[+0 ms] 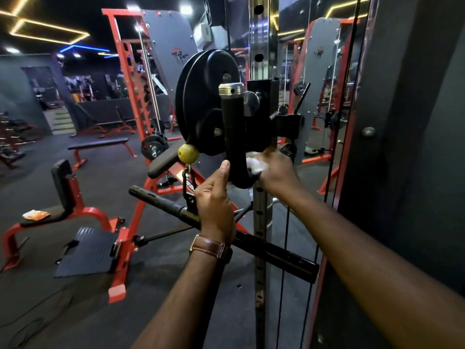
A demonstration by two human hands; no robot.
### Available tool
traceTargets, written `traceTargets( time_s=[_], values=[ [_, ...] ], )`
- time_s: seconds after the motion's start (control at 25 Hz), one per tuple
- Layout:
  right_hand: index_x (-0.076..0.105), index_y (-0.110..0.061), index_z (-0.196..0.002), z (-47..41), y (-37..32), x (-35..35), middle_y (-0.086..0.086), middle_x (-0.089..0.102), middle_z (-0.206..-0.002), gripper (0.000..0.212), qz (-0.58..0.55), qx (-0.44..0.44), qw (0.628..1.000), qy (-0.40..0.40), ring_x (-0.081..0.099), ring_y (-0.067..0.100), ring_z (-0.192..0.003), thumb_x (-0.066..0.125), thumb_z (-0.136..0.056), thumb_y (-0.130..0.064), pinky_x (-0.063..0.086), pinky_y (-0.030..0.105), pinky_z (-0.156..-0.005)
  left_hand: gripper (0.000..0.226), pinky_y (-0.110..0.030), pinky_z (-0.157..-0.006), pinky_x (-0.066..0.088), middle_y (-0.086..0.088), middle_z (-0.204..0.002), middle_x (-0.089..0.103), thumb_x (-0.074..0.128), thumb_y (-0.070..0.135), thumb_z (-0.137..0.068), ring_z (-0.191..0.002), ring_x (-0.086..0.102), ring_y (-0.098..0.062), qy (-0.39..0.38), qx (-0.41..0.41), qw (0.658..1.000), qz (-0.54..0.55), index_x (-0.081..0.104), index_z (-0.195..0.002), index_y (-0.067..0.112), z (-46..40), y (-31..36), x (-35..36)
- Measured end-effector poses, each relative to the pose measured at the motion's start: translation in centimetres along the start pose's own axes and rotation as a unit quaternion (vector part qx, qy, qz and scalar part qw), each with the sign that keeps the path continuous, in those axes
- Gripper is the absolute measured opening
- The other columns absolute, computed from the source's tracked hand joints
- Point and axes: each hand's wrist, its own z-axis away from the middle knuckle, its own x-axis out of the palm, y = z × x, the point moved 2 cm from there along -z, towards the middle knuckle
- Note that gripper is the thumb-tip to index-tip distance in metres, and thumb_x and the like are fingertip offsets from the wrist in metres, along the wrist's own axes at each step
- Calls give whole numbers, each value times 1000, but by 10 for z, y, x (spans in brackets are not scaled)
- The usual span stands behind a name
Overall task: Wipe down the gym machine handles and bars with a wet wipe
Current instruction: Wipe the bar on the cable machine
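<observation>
The black handle (pixel 232 132) stands upright, its long axis running twelve to six; the right hand (pixel 276 172) presses a bunched wipe (pixel 255 165) against its lower bend from three o'clock; the left hand (pixel 214 197) steadies the curve at nine, thumb up, fingers (pixel 224 172) wrapped loosely.

Handle (pixel 232 137) stands before pulley (pixel 201 107); ball (pixel 188 153) hangs left.

Dark gym floor (pixel 156 293), red benches (pixel 100 144), mirror wall (pixel 324 71), yellow ceiling light strips (pixel 50 26)
</observation>
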Motion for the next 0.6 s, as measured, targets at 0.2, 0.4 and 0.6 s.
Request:
traceTargets(
  time_s=[0.2,0.4,0.6],
  values=[
    [74,-14,-105,3,9,3,9,65,-97,30,-18,28,998,45,61,26,-88,59,-87,4,43,30,-68,27,-29,-84,53,-11,-87,70,58,16,-98,-89,67,-19,32,29,999,-4,76,-79,11,-2,1,2],
    [77,-17,-92,37,-4,31,1,70,-77,20,-263,184,942,101,66,19,-71,61,-89,-5,49,26,-56,39,-48,-96,53,-15,-102,75,61,35,-95,-105,70,-31,-14,39,999,-23,76,-100,0,-13,-13,-12],
    [68,-5,-99,20,8,43,16,69,-87,14,-511,378,750,184,68,31,-84,61,-87,-2,53,31,-73,50,-29,-82,53,-9,-92,77,64,34,-95,-76,65,-18,-17,64,996,-56,68,-99,-16,-14,-13,-13]
  ],
)
